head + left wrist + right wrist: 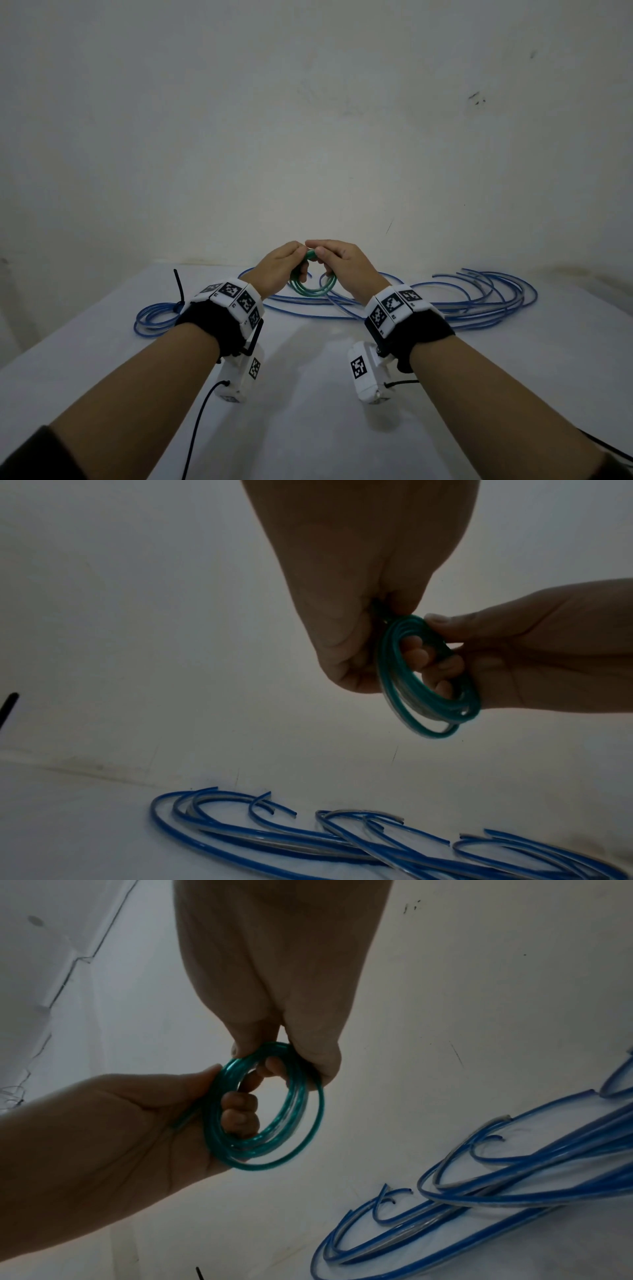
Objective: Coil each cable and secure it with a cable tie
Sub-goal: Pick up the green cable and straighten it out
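Observation:
A small coil of green cable [308, 291] hangs above the white table [308, 394], and both hands hold it. My left hand [294, 260] grips the coil's left side, with fingers curled through its opening. My right hand [325, 255] pinches the top of the coil between thumb and fingers. In the left wrist view, the green coil [390, 674] sits between the left hand [363, 642] and the right hand [445, 631]. In the right wrist view, the right hand [274, 1053] pinches the green coil [219, 1118] from above while the left hand [219, 1085] clasps it from the left.
A coiled blue cable [156, 315] lies at the left, with a black cable tie [178, 284] standing up from it. Several loose blue cables [479, 294] sprawl across the back right of the table, below the hands [274, 840] [479, 1191]. A bare wall stands close behind.

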A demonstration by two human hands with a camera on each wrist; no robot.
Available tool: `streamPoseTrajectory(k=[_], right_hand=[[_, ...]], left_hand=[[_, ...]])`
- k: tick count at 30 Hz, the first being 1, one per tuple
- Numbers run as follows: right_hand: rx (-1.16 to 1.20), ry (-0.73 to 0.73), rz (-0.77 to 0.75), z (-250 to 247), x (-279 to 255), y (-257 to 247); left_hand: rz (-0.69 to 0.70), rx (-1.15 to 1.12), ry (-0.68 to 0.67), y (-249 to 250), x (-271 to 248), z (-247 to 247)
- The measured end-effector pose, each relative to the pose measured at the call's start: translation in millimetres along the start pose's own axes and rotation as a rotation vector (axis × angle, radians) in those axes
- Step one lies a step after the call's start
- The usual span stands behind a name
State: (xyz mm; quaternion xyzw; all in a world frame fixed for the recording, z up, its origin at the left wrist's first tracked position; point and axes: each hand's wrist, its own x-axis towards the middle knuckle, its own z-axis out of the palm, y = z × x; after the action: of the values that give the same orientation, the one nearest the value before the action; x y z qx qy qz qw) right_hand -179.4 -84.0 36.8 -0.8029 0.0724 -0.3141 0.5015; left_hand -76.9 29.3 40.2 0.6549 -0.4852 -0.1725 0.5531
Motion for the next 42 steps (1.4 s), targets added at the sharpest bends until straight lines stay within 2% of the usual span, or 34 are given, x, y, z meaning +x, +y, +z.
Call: streamPoseTrajectory(k=[4,7,11,16,23,27,33,36,42], right_hand=[[0.054,0.069,-0.039,-0.4,-1.0,-1.7],[0.124,0.117,-0.035,1.5,-0.3,-1.3],[0.169,0.092,0.002,4.3,1.8,-1.1],[0.15,0.091,0.021,7.0,2.0,-3.3],[0.071,0.182,0.029,13.4,2.7,-4.5],[0.103,0.196,0.049,15.3,3.2,-7.2],[0.2,0.174,0.091,12.0,-0.1,-16.4],[0.174,0.185,0.11,6.5,-3.4,-16.6],[0.04,0.263,0.131,-18.9,-16.2,-14.8]], left_hand=[[-0.005,-0.01,-0.011,1.5,-0.1,-1.5],[0.039,0.054,0.037,2.8,0.2,-2.4],[0.082,0.106,0.117,5.5,0.8,0.2],[0.025,0.066,0.2,4.8,2.5,4.5],[-0.028,0.137,0.222,1.3,4.4,5.0],[0.026,0.179,0.234,1.1,4.5,3.0],[0.095,0.198,0.372,4.9,1.9,5.4],[0.071,0.2,0.326,6.9,2.2,9.3],[0.004,0.142,0.117,20.4,9.0,33.7]])
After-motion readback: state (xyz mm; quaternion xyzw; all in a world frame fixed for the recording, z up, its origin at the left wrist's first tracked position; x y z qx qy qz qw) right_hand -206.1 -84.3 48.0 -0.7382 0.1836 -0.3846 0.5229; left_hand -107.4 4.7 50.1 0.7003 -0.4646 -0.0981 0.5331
